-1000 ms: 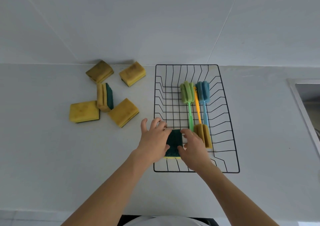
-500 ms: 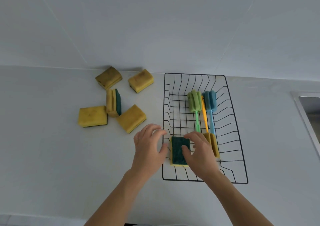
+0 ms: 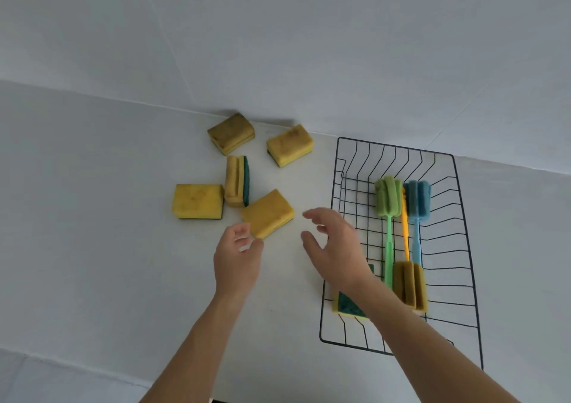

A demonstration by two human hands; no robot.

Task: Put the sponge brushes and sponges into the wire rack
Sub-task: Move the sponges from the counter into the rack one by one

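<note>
A black wire rack lies on the counter at the right. In it are a green sponge brush, a blue sponge brush, an orange-handled brush and a green-faced sponge, partly hidden by my right forearm. Several yellow sponges lie on the counter to the left. The nearest yellow sponge lies just beyond my hands. My left hand is open with its fingertips at that sponge's near corner. My right hand is open, just left of the rack.
Other yellow sponges: one flat at the left, one standing on its side, two by the wall. A white wall rises behind the white counter. The counter's front edge runs at the bottom left.
Both hands let go of the green-faced sponge in the rack and moved left and away, towards the nearest yellow sponge. The camera swung left.
</note>
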